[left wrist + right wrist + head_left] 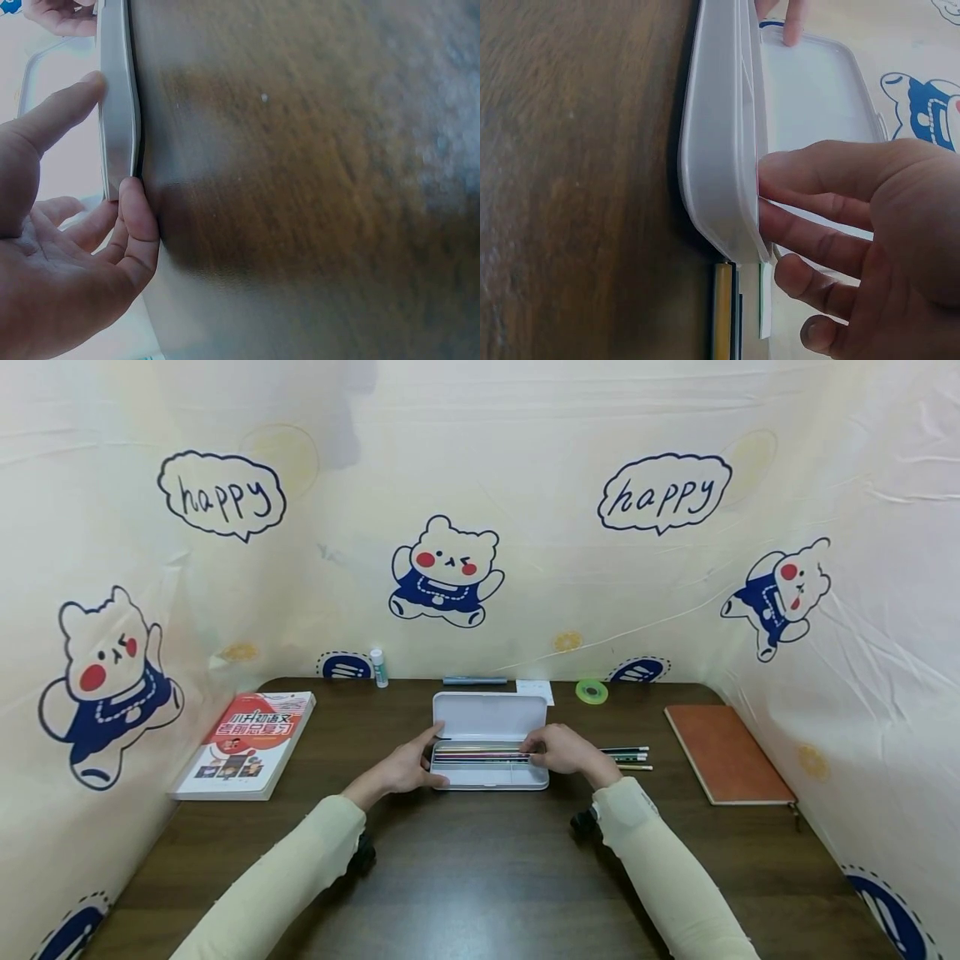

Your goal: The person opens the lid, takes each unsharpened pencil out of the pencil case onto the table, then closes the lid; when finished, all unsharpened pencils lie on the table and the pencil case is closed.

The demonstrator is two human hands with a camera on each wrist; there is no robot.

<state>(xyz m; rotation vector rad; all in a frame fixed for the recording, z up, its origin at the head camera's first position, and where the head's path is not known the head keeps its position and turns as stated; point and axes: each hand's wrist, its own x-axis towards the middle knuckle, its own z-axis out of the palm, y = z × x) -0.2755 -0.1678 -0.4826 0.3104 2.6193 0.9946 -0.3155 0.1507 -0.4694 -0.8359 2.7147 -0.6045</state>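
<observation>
An open white pencil case (487, 779) lies on the table with its lid (489, 714) tipped back. Several pencils (476, 757) rest lengthwise inside it. My left hand (408, 764) grips the case's left end, thumb at the front edge and other fingers farther back; the left wrist view shows the thumb on the rim of the case (118, 97). Over the right end, my right hand (562, 749) pinches a pencil with thumb and fingertips, which largely hide it in the right wrist view. Beyond that hand, several more pencils (633, 757) lie on the table.
A thick book (243, 747) lies at the left, a brown notebook (727, 754) at the right. Along the back are a glue stick (379, 668), a blue bar-like object (475, 680), a white paper piece (535, 691) and a green tape roll (592, 692). Printed cloth walls surround the table.
</observation>
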